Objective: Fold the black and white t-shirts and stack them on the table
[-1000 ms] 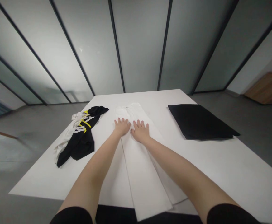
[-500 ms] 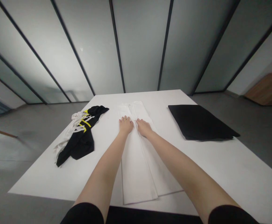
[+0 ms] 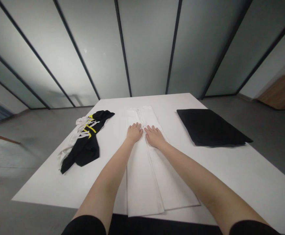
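White trousers (image 3: 143,182) lie flat on the white table (image 3: 108,186), waist at the far side and both legs pointing toward me. My left hand (image 3: 134,132) rests on them near the crotch, palm down with the fingers stretched out. Close beside it, my right hand (image 3: 154,136) lies on the other half of the trousers, its fingers spread. A narrow gap separates the two hands along the middle seam. Neither hand grips the cloth.
On the table's left lies a crumpled black and white garment (image 3: 90,143) with yellow stripes. A flat black rectangular item (image 3: 211,127) lies at the right. Frosted glass panels (image 3: 147,49) stand behind the table. A wooden piece (image 3: 281,93) is at the far right.
My right hand has flattened, its fingers spreading from a more closed pose. The right trouser leg's near end has shifted right. My left hand moved slightly right.
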The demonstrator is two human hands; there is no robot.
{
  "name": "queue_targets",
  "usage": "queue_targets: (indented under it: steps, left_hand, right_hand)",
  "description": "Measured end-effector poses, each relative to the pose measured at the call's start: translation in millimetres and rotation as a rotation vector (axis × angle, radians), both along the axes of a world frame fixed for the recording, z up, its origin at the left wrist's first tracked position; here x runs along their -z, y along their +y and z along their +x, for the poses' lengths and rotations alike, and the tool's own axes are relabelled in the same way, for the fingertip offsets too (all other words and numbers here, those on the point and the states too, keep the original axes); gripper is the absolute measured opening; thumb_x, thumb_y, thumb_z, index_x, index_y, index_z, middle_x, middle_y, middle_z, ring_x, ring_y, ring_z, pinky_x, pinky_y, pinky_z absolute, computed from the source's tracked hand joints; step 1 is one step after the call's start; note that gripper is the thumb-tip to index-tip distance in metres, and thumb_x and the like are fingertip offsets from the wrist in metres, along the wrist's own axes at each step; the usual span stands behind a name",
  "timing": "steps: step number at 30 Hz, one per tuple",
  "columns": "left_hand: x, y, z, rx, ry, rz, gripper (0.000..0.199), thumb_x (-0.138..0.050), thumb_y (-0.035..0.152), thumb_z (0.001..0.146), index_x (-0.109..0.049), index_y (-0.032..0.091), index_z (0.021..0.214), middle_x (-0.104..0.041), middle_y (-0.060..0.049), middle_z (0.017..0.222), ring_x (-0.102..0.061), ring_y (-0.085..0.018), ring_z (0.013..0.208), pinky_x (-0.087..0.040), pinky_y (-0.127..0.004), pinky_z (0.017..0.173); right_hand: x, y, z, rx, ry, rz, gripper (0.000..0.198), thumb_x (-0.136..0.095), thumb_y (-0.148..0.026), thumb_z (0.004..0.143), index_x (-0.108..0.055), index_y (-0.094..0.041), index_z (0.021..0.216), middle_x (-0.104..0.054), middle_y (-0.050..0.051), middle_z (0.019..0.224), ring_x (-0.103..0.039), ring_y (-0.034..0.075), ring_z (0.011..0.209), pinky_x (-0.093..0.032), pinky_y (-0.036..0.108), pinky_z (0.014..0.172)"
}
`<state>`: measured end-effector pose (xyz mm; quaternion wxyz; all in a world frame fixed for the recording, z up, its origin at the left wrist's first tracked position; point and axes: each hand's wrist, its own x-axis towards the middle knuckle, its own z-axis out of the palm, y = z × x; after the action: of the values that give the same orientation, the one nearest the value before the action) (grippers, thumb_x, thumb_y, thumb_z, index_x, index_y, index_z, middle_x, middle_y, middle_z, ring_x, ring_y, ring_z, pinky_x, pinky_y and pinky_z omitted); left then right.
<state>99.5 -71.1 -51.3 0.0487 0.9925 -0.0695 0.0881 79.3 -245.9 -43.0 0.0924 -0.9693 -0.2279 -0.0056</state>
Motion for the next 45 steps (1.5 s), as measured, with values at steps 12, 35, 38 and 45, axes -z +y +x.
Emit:
queue_targets:
  steps: [12,35,38,45]
  left_hand:
    - [-1.7,-2,-1,-0.006,0.003,-0.001,0.054,-0.041,0.038,0.11,-0.051,0.018,0.159,-0.05,-0.015,0.167,-0.043,-0.03,0.156,-0.032,-0.051,0.129]
    - [-7.7,-8,-33,0.045,0.032,-0.018,0.054,-0.043,0.036,0.109,-0.051,0.015,0.159,-0.049,-0.018,0.167,-0.043,-0.032,0.157,-0.032,-0.053,0.129]
    - [-19.0,-12,-65,0.121,0.05,0.008,0.051,-0.047,0.037,0.107,-0.058,0.014,0.151,-0.057,-0.02,0.16,-0.053,-0.033,0.148,-0.04,-0.049,0.123]
    - [-80.2,-8,-110,0.324,0.439,-0.09,0.033,-0.043,0.034,0.106,-0.071,0.021,0.118,-0.081,-0.01,0.1,-0.077,-0.027,0.093,-0.055,-0.037,0.084]
  right_hand:
    - [-3,0,-2,0.042,0.024,-0.014,0.061,-0.035,-0.035,0.111,-0.038,-0.024,0.171,-0.03,0.01,0.179,-0.024,0.04,0.165,-0.019,0.06,0.132]
    - [-25,-8,-36,0.033,0.065,-0.078,0.06,-0.039,-0.036,0.11,-0.042,-0.023,0.169,-0.034,0.014,0.177,-0.034,0.042,0.159,-0.031,0.063,0.125]
    - [-44,-21,-64,-0.047,0.093,-0.131,0.054,-0.045,-0.033,0.107,-0.054,-0.02,0.16,-0.05,0.02,0.165,-0.053,0.041,0.144,-0.047,0.055,0.112]
    - [-97,-49,-90,-0.35,0.435,-0.199,0.041,-0.043,-0.03,0.108,-0.083,-0.019,0.105,-0.081,0.016,0.111,-0.076,0.03,0.099,-0.054,0.037,0.087]
